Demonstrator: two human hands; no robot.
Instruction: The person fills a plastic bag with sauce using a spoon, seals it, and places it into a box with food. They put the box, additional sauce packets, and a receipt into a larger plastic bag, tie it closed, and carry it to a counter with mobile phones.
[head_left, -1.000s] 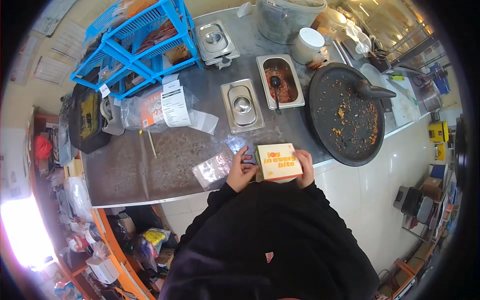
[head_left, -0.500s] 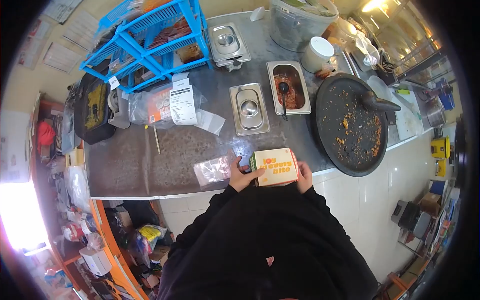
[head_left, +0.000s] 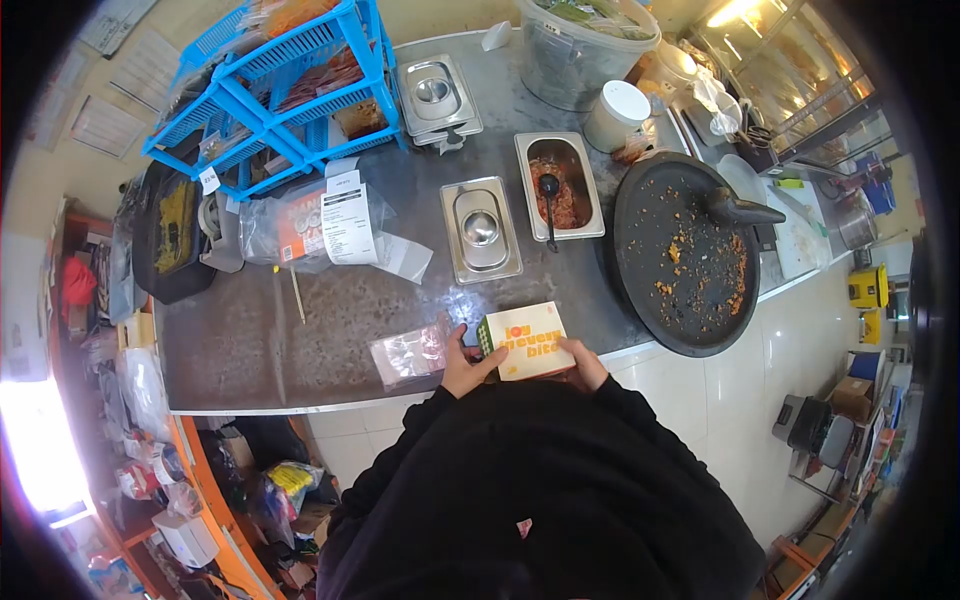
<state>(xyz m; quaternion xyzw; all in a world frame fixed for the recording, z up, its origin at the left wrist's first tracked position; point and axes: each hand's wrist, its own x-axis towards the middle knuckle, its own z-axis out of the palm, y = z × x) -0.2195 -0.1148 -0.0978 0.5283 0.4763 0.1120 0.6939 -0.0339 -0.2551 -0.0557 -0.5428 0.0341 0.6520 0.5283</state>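
Observation:
A closed cardboard food box, cream with yellow and orange lettering on its lid, is held at the table's front edge near my body. My left hand grips its left side, thumb on the lid and fingers around the green-patterned side. On the right, my right hand clasps the lower right corner, its thumb on the top and its other fingers hidden. Just left of my left hand lies a stack of clear plastic packets on the table.
Beyond the box stand a lidded steel container and a steel pan of red sambal-like paste with a black spoon. A large stone mortar with a pestle sits right. Blue stacked baskets and a bagged parcel with a receipt are left.
My right hand has shifted from the box's right side to its lower right corner, thumb now on the lid. The view has moved slightly, so the table items appear further left.

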